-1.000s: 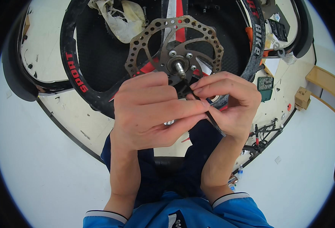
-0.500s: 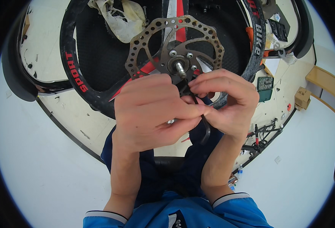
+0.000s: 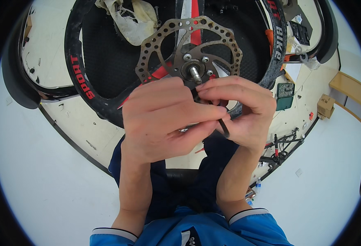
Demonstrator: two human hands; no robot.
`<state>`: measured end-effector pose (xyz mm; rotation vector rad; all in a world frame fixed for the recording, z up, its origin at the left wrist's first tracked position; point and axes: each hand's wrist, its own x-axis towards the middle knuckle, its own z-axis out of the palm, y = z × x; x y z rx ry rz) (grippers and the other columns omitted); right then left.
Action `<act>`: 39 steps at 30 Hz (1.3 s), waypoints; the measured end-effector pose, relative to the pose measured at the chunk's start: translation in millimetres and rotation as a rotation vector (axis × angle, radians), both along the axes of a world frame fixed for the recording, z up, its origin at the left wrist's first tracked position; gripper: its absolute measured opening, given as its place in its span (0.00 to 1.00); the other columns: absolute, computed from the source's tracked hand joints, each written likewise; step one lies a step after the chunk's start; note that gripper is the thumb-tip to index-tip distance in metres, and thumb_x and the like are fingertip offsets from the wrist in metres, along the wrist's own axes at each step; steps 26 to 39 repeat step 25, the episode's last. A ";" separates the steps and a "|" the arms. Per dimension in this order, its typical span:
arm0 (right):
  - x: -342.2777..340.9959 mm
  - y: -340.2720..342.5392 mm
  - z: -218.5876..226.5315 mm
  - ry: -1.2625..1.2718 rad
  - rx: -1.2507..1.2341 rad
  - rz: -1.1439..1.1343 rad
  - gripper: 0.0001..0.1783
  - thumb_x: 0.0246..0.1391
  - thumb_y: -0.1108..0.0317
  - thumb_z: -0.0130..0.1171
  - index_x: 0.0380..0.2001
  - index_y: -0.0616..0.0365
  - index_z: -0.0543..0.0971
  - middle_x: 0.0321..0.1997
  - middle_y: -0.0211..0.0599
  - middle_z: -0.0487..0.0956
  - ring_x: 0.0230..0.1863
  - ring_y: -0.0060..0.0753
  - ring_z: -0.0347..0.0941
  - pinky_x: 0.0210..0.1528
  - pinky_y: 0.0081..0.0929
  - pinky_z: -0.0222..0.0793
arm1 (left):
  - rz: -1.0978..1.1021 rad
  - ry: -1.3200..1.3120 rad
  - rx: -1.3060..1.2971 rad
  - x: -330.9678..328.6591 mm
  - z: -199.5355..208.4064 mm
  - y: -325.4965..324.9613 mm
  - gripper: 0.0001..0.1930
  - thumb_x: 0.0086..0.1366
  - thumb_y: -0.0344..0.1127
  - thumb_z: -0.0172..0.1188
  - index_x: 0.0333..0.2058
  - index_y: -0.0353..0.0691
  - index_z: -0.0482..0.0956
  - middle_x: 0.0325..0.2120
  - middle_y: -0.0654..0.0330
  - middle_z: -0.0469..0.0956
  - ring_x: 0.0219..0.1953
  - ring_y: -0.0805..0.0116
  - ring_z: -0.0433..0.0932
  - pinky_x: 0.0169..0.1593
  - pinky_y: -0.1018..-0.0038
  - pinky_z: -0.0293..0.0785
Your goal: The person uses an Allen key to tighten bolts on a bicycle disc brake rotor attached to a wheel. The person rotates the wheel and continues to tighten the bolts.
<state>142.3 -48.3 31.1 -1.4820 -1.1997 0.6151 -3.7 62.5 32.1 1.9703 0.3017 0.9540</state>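
A black bicycle wheel (image 3: 86, 82) with red lettering stands in front of me, its perforated steel brake disc (image 3: 158, 43) and axle stub (image 3: 194, 74) facing up. Both hands meet just below the hub. My right hand (image 3: 246, 117) pinches a thin black tool (image 3: 224, 128), bent like a hex key, whose upper end is hidden behind the fingers near the hub. My left hand (image 3: 164, 123) curls over from the left, its fingertips pressed on the same tool. A small silver part (image 3: 184, 129) peeks out under my left fingers.
A dirty white rag (image 3: 127, 22) lies inside the wheel at the top. A dark green box (image 3: 285, 96) and a small cardboard box (image 3: 326, 106) sit on the pale floor at right. Black metal parts (image 3: 281, 149) lie by my right forearm. My dark trousers fill the space below.
Both hands stay clasped under the hub. The fingers of my right hand have crept slightly up and left toward the axle; the wheel has not moved.
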 end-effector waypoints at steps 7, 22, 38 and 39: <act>2.5 -0.9 -4.5 -0.086 0.045 -0.028 0.16 0.34 0.74 0.75 0.33 0.62 0.86 0.34 0.38 0.86 0.34 0.34 0.84 0.37 0.25 0.79 | 0.048 0.055 -0.049 0.6 3.9 -1.8 0.13 0.37 0.23 0.71 0.25 0.46 0.87 0.14 0.68 0.70 0.16 0.73 0.67 0.20 0.78 0.61; 41.9 -75.3 87.0 0.065 0.192 -0.218 0.28 0.49 0.61 0.59 0.53 0.61 0.73 0.52 0.45 0.75 0.40 0.34 0.74 0.42 0.29 0.72 | 0.011 -0.042 0.065 7.5 -7.1 5.5 0.10 0.48 0.23 0.78 0.30 0.35 0.87 0.15 0.68 0.72 0.17 0.84 0.64 0.20 0.84 0.51; 37.5 -121.8 189.4 -0.057 0.546 0.020 0.46 0.57 0.35 0.48 0.72 0.45 0.52 0.73 0.41 0.53 0.53 0.49 0.67 0.49 0.39 0.69 | 0.115 -0.039 0.092 8.9 0.9 -9.3 0.09 0.48 0.25 0.78 0.24 0.34 0.83 0.14 0.65 0.70 0.16 0.80 0.64 0.20 0.81 0.57; 37.5 -121.8 189.4 -0.057 0.546 0.020 0.46 0.57 0.35 0.48 0.72 0.45 0.52 0.73 0.41 0.53 0.53 0.49 0.67 0.49 0.39 0.69 | 0.115 -0.039 0.092 8.9 0.9 -9.3 0.09 0.48 0.25 0.78 0.24 0.34 0.83 0.14 0.65 0.70 0.16 0.80 0.64 0.20 0.81 0.57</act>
